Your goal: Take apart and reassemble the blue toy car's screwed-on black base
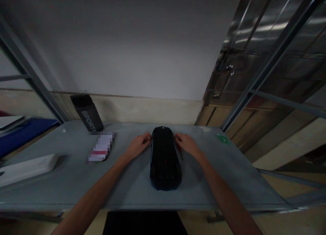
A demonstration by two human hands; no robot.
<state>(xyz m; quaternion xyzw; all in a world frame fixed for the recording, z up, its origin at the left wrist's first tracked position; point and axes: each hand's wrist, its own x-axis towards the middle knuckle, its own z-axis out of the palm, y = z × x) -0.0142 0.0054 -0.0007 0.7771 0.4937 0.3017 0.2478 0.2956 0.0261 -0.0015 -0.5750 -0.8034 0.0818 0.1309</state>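
A black toy car [165, 156], its dark underside seemingly facing up, lies lengthwise on the grey table [122, 190]. My left hand [140, 145] is at the car's far left side, fingers curled with the tips against its edge. On the opposite side, my right hand [187, 144] has its fingers bent in against the car near the same end. Partly under the right hand is a thin tool with a red part and a dark shaft [180, 153], perhaps a screwdriver. The fingertips of both hands are partly hidden and dim.
A dark container marked SPORT [88, 114] stands at the back left, with a blurred-out phone-like object [102, 147] before it. A long white object [28, 168] lies at the left. A small green piece [224, 139] is at right. Metal frame posts [270, 61] flank the table.
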